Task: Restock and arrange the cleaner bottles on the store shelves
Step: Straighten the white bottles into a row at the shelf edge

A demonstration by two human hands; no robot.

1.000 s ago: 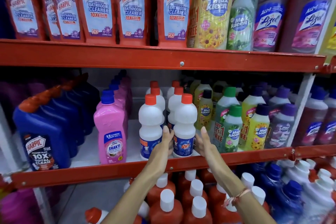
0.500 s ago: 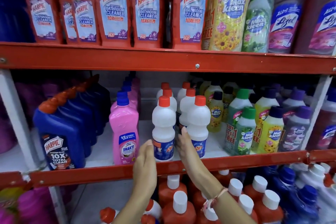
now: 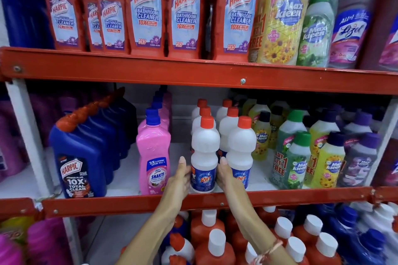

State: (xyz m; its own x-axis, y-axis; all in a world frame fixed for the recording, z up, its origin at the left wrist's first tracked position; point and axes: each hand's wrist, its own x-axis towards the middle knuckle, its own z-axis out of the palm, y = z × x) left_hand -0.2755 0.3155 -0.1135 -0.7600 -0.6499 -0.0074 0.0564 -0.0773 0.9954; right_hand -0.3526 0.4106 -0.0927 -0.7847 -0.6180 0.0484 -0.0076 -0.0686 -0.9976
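The front white Rin bottle [image 3: 204,155], red-capped with a blue label, stands upright at the front edge of the middle shelf [image 3: 280,197], at the head of the left of two rows of the same bottles. The left hand [image 3: 177,180] presses against its left side near the label, and the right hand [image 3: 226,175] presses against its right side, slipped into the gap between this bottle and its neighbour, the second Rin bottle [image 3: 241,153], which stands just beside it on the right. The fingers of both hands lie flat along the bottle's lower body, clasping it between the two palms; the bottle's base rests on the shelf. A red thread bracelet [image 3: 269,248] circles the right wrist.

Just left of the held bottle stands a pink Shakti bottle [image 3: 153,153] heading its own row, and further left a row of blue Harpic bottles [image 3: 79,157]. To the right sit Max Kleen bottles [image 3: 299,159] in green, yellow and purple. The upper shelf [image 3: 193,72] carries red Harpic bathroom cleaner bottles [image 3: 146,8], larger Max Kleen packs and Lizol bottles [image 3: 351,21]. Below the middle shelf, orange bottles with white caps [image 3: 215,245] stand crowded under the forearms
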